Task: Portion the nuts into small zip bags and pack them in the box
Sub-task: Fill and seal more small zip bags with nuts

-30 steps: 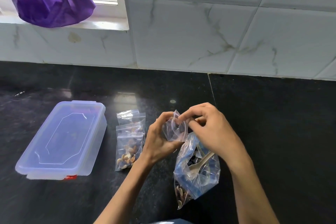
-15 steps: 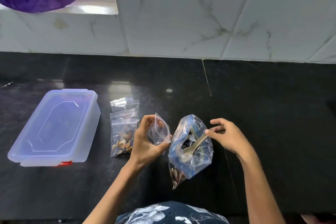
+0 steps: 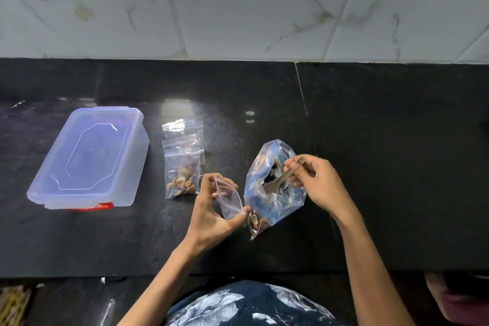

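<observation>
The left hand point(image 3: 211, 209) is pinching an empty small zip bag point(image 3: 229, 202) open-mouthed just beside the large nut bag point(image 3: 272, 190), while the right hand point(image 3: 315, 182) is gripping the handle of a wooden spoon point(image 3: 277, 183) dipped inside it. Nuts may be spilling onto the counter point(image 3: 397, 167) if the little mouth sags during transfer. Filled zip bags point(image 3: 182, 167) are lying near the lidded plastic box point(image 3: 90, 156). Half a second ago the right fingers were only reaching the handle; now they are closing round it.
</observation>
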Action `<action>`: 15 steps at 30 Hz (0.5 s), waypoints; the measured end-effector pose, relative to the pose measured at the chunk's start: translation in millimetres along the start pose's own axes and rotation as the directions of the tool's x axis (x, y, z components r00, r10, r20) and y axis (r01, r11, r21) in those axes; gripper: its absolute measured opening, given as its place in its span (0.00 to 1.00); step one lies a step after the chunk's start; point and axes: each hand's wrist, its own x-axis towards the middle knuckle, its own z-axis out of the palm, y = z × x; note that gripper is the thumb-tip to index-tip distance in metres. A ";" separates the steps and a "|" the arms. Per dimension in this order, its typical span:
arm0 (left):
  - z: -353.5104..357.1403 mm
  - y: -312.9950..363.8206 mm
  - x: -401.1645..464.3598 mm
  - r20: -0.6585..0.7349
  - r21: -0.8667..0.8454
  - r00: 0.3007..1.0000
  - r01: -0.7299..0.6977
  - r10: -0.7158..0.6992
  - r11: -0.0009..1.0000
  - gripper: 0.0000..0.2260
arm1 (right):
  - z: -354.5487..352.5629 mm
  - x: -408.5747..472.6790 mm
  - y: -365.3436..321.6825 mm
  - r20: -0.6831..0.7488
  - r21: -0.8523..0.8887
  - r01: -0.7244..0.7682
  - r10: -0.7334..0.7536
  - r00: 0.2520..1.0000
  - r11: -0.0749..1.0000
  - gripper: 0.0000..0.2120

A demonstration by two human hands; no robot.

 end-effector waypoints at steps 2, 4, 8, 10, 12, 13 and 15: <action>1.9 -1.0 -9.9 0.029 -0.015 0.999 0.042 -0.041 0.999 0.25 | 1.2 -2.1 -1.0 -0.047 -0.031 0.059 -0.061 0.997 0.998 0.06; 3.1 -2.5 -17.8 0.065 -0.002 0.995 0.078 -0.077 0.997 0.28 | 3.1 -3.2 -0.5 -0.032 -0.069 0.083 -0.085 0.996 0.994 0.06; 6.7 -8.2 -27.9 0.098 0.029 0.986 0.130 -0.132 0.991 0.31 | 7.1 -4.7 2.9 0.051 -0.094 0.072 -0.067 0.996 0.993 0.07; 10.7 -11.6 -31.0 0.087 0.068 0.987 0.131 -0.137 0.989 0.30 | 8.3 -5.0 3.7 0.077 -0.101 0.078 -0.070 0.995 0.992 0.08; 14.5 -15.1 -33.4 0.073 0.085 0.988 0.133 -0.139 0.988 0.29 | 9.9 -5.2 4.6 0.111 -0.105 0.077 -0.065 0.992 0.992 0.09; 16.3 -16.9 -34.5 0.067 0.090 0.988 0.136 -0.142 0.987 0.29 | 10.7 -4.7 4.8 0.131 -0.110 0.069 -0.054 0.990 0.992 0.09; 18.3 -19.6 -35.8 0.058 0.112 0.988 0.137 -0.144 0.984 0.29 | 11.9 -3.3 4.7 0.172 -0.121 0.043 -0.022 0.985 0.992 0.09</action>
